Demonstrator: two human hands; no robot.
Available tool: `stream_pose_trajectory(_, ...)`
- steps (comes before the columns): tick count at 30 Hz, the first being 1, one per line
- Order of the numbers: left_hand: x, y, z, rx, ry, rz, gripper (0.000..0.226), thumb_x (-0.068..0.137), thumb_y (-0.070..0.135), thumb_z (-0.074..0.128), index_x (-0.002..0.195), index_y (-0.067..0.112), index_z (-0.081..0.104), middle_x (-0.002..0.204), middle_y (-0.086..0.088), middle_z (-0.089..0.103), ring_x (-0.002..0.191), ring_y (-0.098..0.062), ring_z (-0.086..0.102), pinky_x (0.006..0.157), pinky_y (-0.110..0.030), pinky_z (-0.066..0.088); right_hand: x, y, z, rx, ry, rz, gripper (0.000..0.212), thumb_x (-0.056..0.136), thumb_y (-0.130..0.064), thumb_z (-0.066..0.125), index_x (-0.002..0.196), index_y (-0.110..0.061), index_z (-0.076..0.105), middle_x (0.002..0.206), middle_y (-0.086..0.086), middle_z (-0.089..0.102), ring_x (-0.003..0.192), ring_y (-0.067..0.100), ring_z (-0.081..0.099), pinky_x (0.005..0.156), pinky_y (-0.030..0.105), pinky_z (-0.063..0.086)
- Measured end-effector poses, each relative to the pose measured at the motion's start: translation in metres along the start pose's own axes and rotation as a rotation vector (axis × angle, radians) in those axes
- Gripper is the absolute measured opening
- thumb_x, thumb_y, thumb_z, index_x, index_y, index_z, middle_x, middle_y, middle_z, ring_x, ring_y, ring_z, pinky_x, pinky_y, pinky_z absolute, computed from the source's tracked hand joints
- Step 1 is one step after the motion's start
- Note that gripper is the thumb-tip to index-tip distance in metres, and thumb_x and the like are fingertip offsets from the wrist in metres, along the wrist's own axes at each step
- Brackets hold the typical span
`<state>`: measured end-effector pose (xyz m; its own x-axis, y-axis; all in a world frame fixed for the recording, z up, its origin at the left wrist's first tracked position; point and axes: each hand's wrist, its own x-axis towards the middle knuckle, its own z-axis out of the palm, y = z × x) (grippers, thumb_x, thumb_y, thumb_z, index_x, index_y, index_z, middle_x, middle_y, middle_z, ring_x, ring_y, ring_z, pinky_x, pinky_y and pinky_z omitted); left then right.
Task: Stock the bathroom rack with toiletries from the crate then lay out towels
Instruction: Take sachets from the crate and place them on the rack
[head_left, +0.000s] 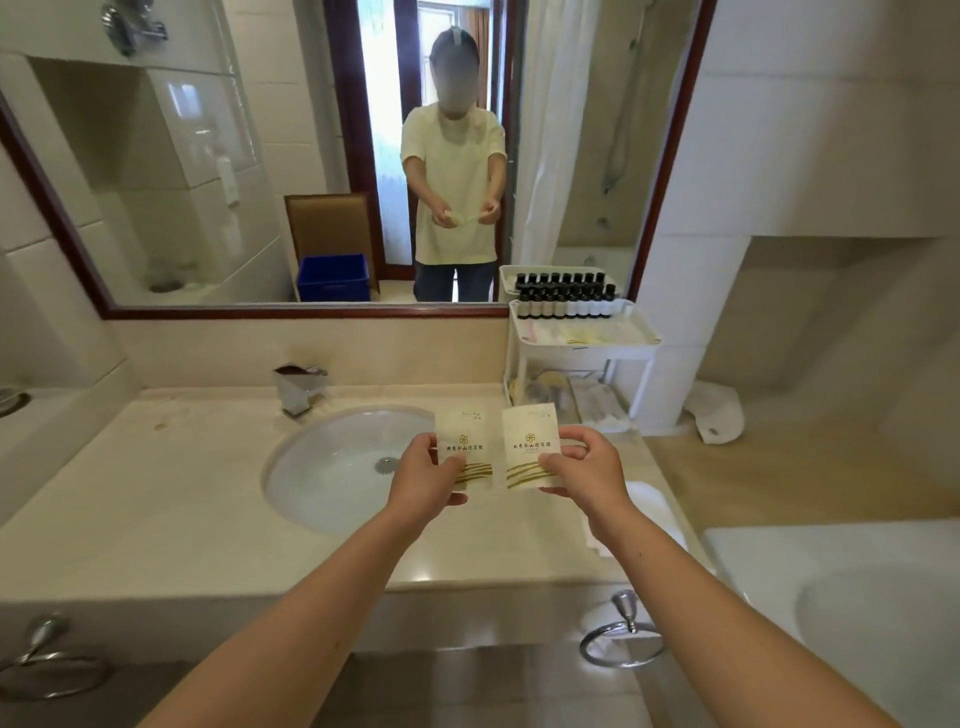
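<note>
Two sachets stand upright side by side over the sink's (311, 467) right rim, long axes vertical, print facing me. My left grip (423, 478) pinches the left sachet (464, 441), my right grip (584, 467) the right sachet (530, 441). Right of the sink and behind it, the rack (587, 347) carries dark-capped bottles (566, 301).

- Two sachets (464, 450) (530, 448): matt cream paper, gold print.
- Table (156, 499): polished pale stone.
- Basin (322, 467): glossy white ceramic.
- Tap (298, 387): shiny chromed metal.
- Rack (641, 338): smooth white plastic.
</note>
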<state>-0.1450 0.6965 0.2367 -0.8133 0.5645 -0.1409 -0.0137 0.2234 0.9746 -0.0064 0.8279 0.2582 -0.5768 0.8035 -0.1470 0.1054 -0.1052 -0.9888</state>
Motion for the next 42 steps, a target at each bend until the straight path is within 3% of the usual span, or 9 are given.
stream_pose_trajectory(10, 0.055, 0.036, 0.101, 0.138, -0.042, 0.111, 0.024, 0.091, 0.02, 0.061, 0.113, 0.018, 0.052, 0.104, 0.004, 0.065, 0.092, -0.013, 0.064, 0.079, -0.032, 0.056, 0.067, -0.018, -0.088, 0.046, 0.165, -0.039, 0.02, 0.081, 0.001, 0.069, 0.086, -0.011, 0.054, 0.1, 0.015, 0.065, 0.082, 0.023, 0.067, 0.057, 0.031, 0.058)
stream_pose_trajectory(15, 0.094, 0.053, 0.139, 0.149, -0.065, 0.145, 0.021, 0.089, 0.021, 0.063, 0.106, 0.022, 0.051, 0.1, 0.006, 0.064, 0.087, -0.006, 0.062, 0.071, -0.024, 0.052, 0.109, -0.023, -0.111, 0.025, 0.201, -0.049, 0.014, 0.082, -0.001, 0.068, 0.086, -0.011, 0.059, 0.105, 0.017, 0.065, 0.096, 0.03, 0.066, 0.064, 0.038, 0.06)
stream_pose_trajectory(18, 0.128, 0.063, 0.163, 0.142, -0.085, 0.148, 0.023, 0.088, 0.02, 0.065, 0.105, 0.023, 0.05, 0.102, 0.004, 0.065, 0.091, -0.011, 0.064, 0.082, -0.035, 0.055, 0.143, -0.03, -0.119, 0.02, 0.218, -0.067, 0.012, 0.083, -0.001, 0.066, 0.088, -0.01, 0.061, 0.103, 0.014, 0.067, 0.091, 0.026, 0.067, 0.058, 0.032, 0.058)
stream_pose_trajectory(20, 0.154, 0.07, 0.18, 0.124, -0.109, 0.156, 0.027, 0.089, 0.019, 0.064, 0.11, 0.022, 0.05, 0.107, 0.001, 0.066, 0.093, -0.013, 0.065, 0.085, -0.039, 0.056, 0.169, -0.036, -0.124, 0.008, 0.227, -0.078, 0.012, 0.084, -0.001, 0.066, 0.089, -0.01, 0.061, 0.103, 0.012, 0.067, 0.087, 0.021, 0.066, 0.055, 0.028, 0.056)
stream_pose_trajectory(24, 0.209, 0.088, 0.211, 0.105, -0.145, 0.16, 0.062, 0.091, 0.017, 0.062, 0.143, 0.022, 0.028, 0.109, -0.001, 0.064, 0.086, -0.006, 0.064, 0.066, -0.024, 0.055, 0.227, -0.051, -0.131, -0.017, 0.251, -0.078, 0.013, 0.084, -0.002, 0.065, 0.087, -0.014, 0.062, 0.108, 0.013, 0.065, 0.099, 0.026, 0.066, 0.066, 0.037, 0.061)
stream_pose_trajectory(27, 0.248, 0.099, 0.23, 0.131, -0.196, 0.218, 0.077, 0.093, 0.012, 0.057, 0.151, 0.034, 0.01, 0.13, -0.003, 0.058, 0.104, -0.016, 0.063, 0.085, -0.039, 0.056, 0.27, -0.06, -0.138, -0.045, 0.277, -0.075, 0.013, 0.085, -0.004, 0.065, 0.088, -0.016, 0.062, 0.107, 0.011, 0.065, 0.097, 0.024, 0.066, 0.06, 0.03, 0.058)
stream_pose_trajectory(32, 0.302, 0.109, 0.258, 0.352, -0.223, 0.258, 0.067, 0.095, 0.02, 0.051, 0.151, 0.036, 0.017, 0.136, 0.003, 0.052, 0.095, -0.012, 0.061, 0.084, -0.044, 0.056, 0.331, -0.065, -0.15, -0.097, 0.334, -0.078, 0.014, 0.084, -0.005, 0.066, 0.087, -0.019, 0.063, 0.102, 0.006, 0.065, 0.087, 0.016, 0.065, 0.05, 0.022, 0.051)
stream_pose_trajectory(36, 0.33, 0.11, 0.277, 0.46, -0.195, 0.22, 0.063, 0.094, 0.029, 0.052, 0.15, 0.029, 0.023, 0.148, 0.003, 0.043, 0.119, -0.02, 0.056, 0.092, -0.044, 0.052, 0.37, -0.061, -0.153, -0.19, 0.351, -0.089, 0.015, 0.081, -0.01, 0.068, 0.086, -0.024, 0.065, 0.097, 0.002, 0.065, 0.089, 0.017, 0.064, 0.069, 0.032, 0.057)
stream_pose_trajectory(42, 0.359, 0.107, 0.3, 0.614, -0.132, 0.206, 0.062, 0.093, 0.035, 0.054, 0.149, 0.03, 0.026, 0.142, 0.002, 0.05, 0.118, -0.021, 0.056, 0.091, -0.042, 0.052, 0.419, -0.052, -0.159, -0.26, 0.315, -0.057, 0.014, 0.079, -0.014, 0.07, 0.086, -0.025, 0.066, 0.092, -0.004, 0.065, 0.09, 0.014, 0.064, 0.081, 0.034, 0.056)
